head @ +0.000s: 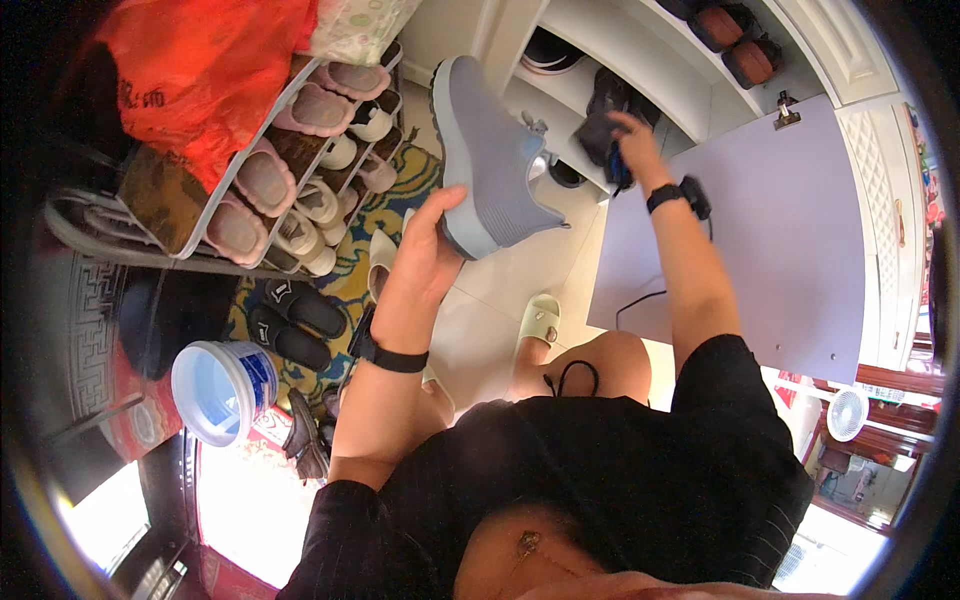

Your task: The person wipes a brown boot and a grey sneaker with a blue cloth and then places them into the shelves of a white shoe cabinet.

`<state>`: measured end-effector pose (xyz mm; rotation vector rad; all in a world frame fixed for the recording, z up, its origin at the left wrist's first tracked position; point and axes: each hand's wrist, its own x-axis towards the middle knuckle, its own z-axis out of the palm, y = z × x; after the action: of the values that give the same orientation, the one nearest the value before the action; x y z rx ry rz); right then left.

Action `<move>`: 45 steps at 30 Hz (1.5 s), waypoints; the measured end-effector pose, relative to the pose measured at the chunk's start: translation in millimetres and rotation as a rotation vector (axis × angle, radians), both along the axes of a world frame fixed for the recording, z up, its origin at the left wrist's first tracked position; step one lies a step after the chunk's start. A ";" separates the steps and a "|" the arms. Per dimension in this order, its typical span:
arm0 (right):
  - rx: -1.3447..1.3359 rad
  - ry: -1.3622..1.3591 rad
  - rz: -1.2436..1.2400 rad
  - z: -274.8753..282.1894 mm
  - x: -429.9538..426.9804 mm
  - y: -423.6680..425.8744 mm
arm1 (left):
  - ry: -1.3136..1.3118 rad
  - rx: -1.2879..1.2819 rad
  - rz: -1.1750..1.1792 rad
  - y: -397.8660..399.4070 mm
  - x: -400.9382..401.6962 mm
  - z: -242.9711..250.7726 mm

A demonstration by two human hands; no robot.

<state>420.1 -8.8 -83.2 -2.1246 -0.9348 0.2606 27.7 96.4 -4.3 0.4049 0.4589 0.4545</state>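
Observation:
My left hand (433, 244) grips a grey ankle-high shoe (491, 150) by its thick pale sole near the heel. The shoe is held up off the floor, toe pointing away from me, with a small ornament at its front. At the open shoe cabinet (600, 30), my right hand (637, 146) holds a dark shoe (598, 139), somewhat blurred, with a blue patch below the fingers. Just behind it, another dark shoe (611, 94) stands on the cabinet shelf and is partly hidden.
A shoe rack (169, 217) with pink slippers (266, 176) and white shoes stands left, a red bag (210, 60) on top. Black slippers (296, 322) and a white bucket (217, 394) are below it. A lavender cabinet door panel (772, 225) with a binder clip (786, 112) stands right.

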 end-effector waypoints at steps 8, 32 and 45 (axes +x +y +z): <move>0.174 0.874 0.213 31.4 -183.2 -31.8 | -0.202 -0.151 0.051 -5.5 -11.5 4.5; 0.393 1.016 0.132 130.3 -277.0 -82.7 | -0.201 0.121 -0.103 -42.9 40.5 -7.3; 0.546 1.226 0.275 111.0 -131.2 -59.1 | 0.251 0.390 -0.130 -55.5 47.1 0.3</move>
<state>288.9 -67.9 27.8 -0.9854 -0.4337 1.1321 74.8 40.9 -4.0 0.8705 0.5844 0.3668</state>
